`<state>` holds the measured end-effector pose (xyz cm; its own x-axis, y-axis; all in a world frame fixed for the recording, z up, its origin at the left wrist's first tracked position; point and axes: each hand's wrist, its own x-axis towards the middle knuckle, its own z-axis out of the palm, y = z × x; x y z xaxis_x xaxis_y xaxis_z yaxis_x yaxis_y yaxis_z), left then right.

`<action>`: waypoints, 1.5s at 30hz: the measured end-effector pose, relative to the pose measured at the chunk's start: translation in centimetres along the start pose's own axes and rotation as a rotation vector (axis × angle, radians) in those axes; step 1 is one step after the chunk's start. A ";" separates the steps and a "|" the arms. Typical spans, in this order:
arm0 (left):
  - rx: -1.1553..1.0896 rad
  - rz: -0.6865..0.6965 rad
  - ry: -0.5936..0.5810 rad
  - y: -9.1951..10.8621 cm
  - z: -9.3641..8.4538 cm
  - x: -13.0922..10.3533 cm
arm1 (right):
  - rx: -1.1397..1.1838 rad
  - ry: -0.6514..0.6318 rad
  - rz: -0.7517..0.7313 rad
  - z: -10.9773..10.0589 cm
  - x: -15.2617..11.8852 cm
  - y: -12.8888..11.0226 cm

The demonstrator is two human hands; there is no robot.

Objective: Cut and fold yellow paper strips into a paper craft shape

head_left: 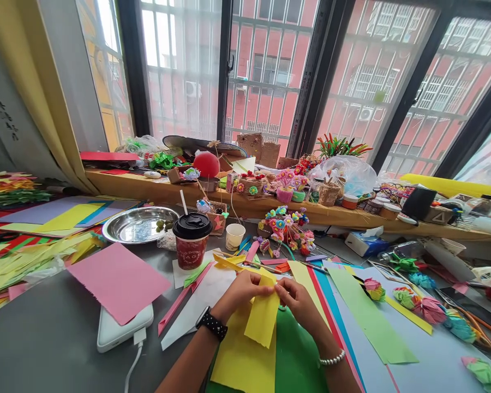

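A strip of yellow paper is pinched between my two hands, its lower end hanging free. My left hand, with a dark dotted watch band at the wrist, is closed on the strip's upper left edge. My right hand, a pearl bracelet on its wrist, pinches the upper right edge. Beneath the strip lies a larger yellow sheet on a green surface. A long light green strip rests to the right of my hands.
A red cup with a black lid and a steel plate stand ahead to the left. Nearer are a pink sheet over a white power bank. Folded paper flowers and scissors lie right. Crafts crowd the sill.
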<state>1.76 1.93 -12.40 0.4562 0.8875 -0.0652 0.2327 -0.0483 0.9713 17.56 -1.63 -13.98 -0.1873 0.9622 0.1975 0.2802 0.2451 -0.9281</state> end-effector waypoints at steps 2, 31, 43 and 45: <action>-0.034 -0.002 -0.008 0.0 0.1 -0.1 | -0.011 0.007 -0.006 0.0 0.0 0.0; 0.066 -0.040 -0.292 0.6 -0.5 -0.7 | 0.129 0.006 0.003 -0.2 0.3 -0.3; 0.172 0.046 -0.208 0.1 -0.4 -0.4 | 0.116 -0.011 0.063 -0.3 0.1 -0.3; 0.177 0.048 -0.200 0.2 -0.4 -0.5 | 0.125 -0.027 0.072 -0.4 0.1 -0.5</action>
<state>1.22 1.72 -12.04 0.6271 0.7748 -0.0808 0.3454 -0.1835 0.9203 17.77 -1.60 -13.42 -0.1963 0.9730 0.1217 0.1748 0.1568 -0.9720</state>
